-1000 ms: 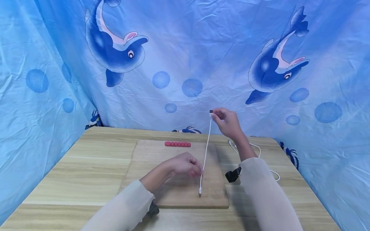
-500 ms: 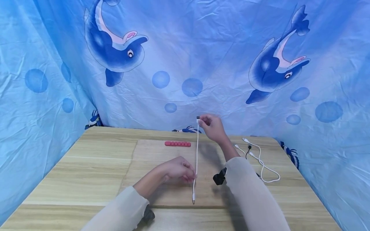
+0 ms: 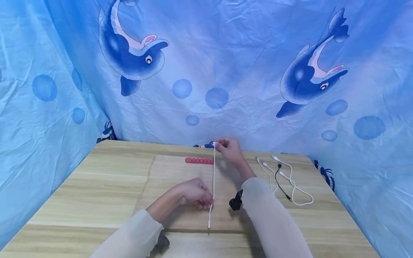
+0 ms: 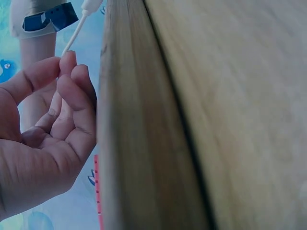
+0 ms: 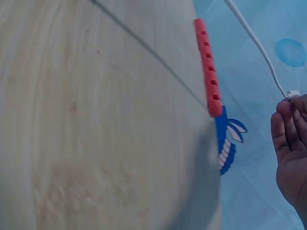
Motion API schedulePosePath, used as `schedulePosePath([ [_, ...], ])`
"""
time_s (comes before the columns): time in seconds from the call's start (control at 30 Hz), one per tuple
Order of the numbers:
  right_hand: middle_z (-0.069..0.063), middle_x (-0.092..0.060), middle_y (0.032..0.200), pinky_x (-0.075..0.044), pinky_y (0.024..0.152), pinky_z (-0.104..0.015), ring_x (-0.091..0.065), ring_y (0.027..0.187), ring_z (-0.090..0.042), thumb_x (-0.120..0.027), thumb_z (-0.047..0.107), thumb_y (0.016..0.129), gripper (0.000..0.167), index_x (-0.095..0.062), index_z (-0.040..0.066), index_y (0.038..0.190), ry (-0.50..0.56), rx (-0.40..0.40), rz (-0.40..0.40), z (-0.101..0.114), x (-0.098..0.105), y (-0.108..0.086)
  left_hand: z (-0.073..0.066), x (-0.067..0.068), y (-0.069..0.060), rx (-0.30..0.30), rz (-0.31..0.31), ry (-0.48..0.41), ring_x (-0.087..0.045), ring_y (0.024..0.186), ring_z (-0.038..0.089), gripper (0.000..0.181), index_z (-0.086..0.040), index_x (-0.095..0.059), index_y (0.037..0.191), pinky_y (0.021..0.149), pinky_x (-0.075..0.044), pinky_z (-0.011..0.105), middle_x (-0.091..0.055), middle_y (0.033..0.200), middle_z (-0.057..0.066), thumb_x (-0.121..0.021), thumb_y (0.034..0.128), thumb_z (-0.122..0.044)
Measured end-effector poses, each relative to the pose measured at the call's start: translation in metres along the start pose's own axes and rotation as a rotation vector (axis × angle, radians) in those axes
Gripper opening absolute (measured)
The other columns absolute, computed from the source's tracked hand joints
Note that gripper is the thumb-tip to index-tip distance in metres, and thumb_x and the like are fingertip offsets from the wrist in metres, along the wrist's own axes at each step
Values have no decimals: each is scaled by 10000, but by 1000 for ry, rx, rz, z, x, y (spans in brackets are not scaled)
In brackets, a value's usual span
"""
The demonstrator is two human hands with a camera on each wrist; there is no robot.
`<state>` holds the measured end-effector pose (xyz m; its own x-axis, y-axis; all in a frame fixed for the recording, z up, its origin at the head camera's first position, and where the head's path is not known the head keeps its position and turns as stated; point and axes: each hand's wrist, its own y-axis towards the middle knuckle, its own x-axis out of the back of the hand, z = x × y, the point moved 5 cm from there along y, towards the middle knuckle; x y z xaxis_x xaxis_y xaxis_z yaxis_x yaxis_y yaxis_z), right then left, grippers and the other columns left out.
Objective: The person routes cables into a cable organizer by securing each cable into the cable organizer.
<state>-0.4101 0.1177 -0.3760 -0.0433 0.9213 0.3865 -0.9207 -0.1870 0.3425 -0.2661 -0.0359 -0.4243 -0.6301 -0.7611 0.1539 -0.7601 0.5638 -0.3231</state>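
A short white USB cable (image 3: 214, 175) is stretched nearly straight between my two hands, above a wooden board (image 3: 180, 186). My right hand (image 3: 229, 148) pinches its far end by the plug, close to the right end of a red cable holder strip (image 3: 199, 161). Nearer to me, my left hand (image 3: 196, 193) pinches the cable between thumb and fingertip, and the near connector (image 3: 209, 224) hangs free past it. The left wrist view shows this pinch, with the white connector (image 4: 91, 5) beyond the fingertips. In the right wrist view the slotted red strip (image 5: 209, 69) lies at the board's far edge.
Several loose cables, among them a white looped cable (image 3: 300, 202) and a short black cable (image 3: 282, 184), lie on the wooden table (image 3: 322, 229) to the right. A blue dolphin-print curtain (image 3: 245, 71) hangs behind and at both sides.
My right hand has moved left and down with the cable's far end, toward the red strip. My left hand has shifted slightly left and nearer with it. The loose cables have come into fuller view.
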Motion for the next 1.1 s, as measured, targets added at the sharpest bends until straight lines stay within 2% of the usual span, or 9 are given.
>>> schedulePosePath([
  [0.23,-102,-700,859,-537,715,-287,-637,797,-199,-683,83,984,96,-730,2,1006,17,-89,19,-14,-13,-3,1,3,-3,15,-26,54,-662,630,150,67,65,-744,830,578,-551,249,-727,717,107,-717,868,17],
  [0.5,-74,-680,885,-526,759,-280,-626,842,-188,-675,96,993,87,-736,35,982,14,-204,-5,-30,-21,-6,0,3,-1,0,-41,119,-675,624,146,59,63,-751,822,574,-557,249,-737,725,125,-721,855,23],
  [0.6,-83,-659,881,-519,741,-273,-613,841,-190,-678,81,989,85,-732,19,967,44,-235,-12,-38,-24,-7,0,2,-1,2,-45,127,-679,625,149,60,64,-752,819,567,-553,244,-736,720,126,-718,854,29],
  [0.77,-66,-672,848,-510,677,-246,-618,784,-163,-685,72,980,72,-724,23,944,36,-271,-10,-51,-30,-7,0,2,-1,10,-51,150,-683,620,156,59,45,-755,796,569,-558,248,-730,703,124,-728,844,25],
  [0.97,-76,-692,867,-525,719,-263,-634,802,-174,-688,51,971,59,-731,14,955,8,-224,29,-54,-34,-5,-3,1,-2,12,-69,197,-661,577,144,68,35,-758,770,581,-577,276,-724,680,133,-735,834,42],
  [1.1,-69,-686,858,-504,745,-275,-614,824,-180,-676,55,984,78,-731,25,937,-51,-192,63,-53,-36,-5,-3,1,-2,11,-76,228,-640,552,132,76,30,-759,753,569,-574,275,-717,660,129,-739,821,59],
])
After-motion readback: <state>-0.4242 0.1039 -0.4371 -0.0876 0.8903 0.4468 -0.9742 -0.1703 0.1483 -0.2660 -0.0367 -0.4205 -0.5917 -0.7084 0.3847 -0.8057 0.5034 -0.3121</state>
